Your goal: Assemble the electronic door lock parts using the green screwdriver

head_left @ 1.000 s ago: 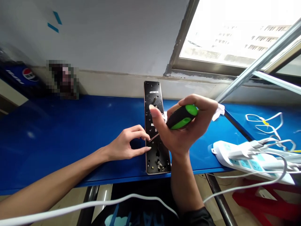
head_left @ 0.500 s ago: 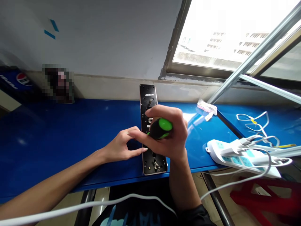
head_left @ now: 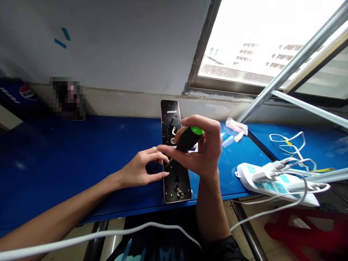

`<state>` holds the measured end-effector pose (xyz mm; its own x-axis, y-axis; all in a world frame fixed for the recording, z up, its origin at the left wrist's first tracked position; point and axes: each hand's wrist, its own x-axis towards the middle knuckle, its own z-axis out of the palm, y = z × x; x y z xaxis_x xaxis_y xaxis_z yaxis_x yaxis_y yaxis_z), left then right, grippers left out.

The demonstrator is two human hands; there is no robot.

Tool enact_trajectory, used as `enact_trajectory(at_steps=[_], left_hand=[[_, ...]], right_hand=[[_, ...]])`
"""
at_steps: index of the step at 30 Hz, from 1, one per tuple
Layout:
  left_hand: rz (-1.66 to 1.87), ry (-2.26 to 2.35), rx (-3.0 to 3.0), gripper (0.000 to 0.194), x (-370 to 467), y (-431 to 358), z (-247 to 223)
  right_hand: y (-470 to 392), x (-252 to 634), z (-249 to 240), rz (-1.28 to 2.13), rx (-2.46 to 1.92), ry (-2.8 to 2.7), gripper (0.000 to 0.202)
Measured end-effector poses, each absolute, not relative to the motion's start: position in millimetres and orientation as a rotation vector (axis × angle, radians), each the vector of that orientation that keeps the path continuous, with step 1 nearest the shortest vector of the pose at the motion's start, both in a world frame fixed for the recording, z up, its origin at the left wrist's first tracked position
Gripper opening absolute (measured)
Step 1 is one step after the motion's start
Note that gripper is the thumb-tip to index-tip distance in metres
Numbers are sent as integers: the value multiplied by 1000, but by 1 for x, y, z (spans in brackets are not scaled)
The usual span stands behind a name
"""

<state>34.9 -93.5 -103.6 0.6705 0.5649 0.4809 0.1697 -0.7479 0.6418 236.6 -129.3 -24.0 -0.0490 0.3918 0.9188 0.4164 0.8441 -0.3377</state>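
Note:
A long black metal plate (head_left: 178, 181) with holes, posts and small fittings lies on the blue table, its long side running away from me. My right hand (head_left: 205, 152) is wrapped round a black screwdriver (head_left: 189, 139) with a green end cap. The tool tilts, and its thin shaft reaches down to the left part of the plate. At the plate's left edge is my left hand (head_left: 141, 166), thumb and fingers curved apart with a gap between them. Its fingertips are beside the shaft; nothing can be seen held in them.
On the right of the blue table (head_left: 81, 152) lie a white power strip (head_left: 268, 186) with plugs, loose white cables (head_left: 299, 148) and a pinkish-white wrapper (head_left: 236, 127). Metal bars cross the right side. A white cable (head_left: 108, 235) passes before my body; a red stool (head_left: 299, 232) stands below.
The screwdriver has tilted further and its shaft now shows. My right hand has shifted slightly right and up, uncovering more of the plate. The camera view has moved a little.

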Motion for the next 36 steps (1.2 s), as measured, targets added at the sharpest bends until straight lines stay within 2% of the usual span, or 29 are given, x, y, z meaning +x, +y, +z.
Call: enact_trajectory(at_steps=[2, 5, 8, 14, 19, 23, 30, 34, 36], left_hand=[[905, 577, 2319, 30, 35, -93, -103], [859, 583, 2333, 36, 34, -91, -100], [815, 585, 2337, 38, 33, -90, -96], [786, 622, 2328, 33, 32, -91, -94], [784, 604, 2329, 31, 33, -91, -92], [805, 603, 2329, 33, 34, -91, -91], [786, 585, 2333, 32, 32, -90, -92], [784, 593, 2335, 34, 32, -91, -93], [775, 596, 2328, 32, 32, -91, -92]], right_hand=[[-131, 238, -21, -22, -619, -1718, 53], [-139, 241, -10, 149, -616, -1848, 43], [-146, 245, -2, 266, -598, -1909, 48], [-144, 250, -6, 212, -749, -1814, 49], [-144, 249, -5, 241, -669, -1852, 52], [-144, 250, -2, 140, -767, -1841, 48], [-145, 255, 0, 241, -702, -1915, 56], [-146, 254, 1, 209, -835, -1902, 49], [-146, 253, 1, 223, -800, -1896, 52]])
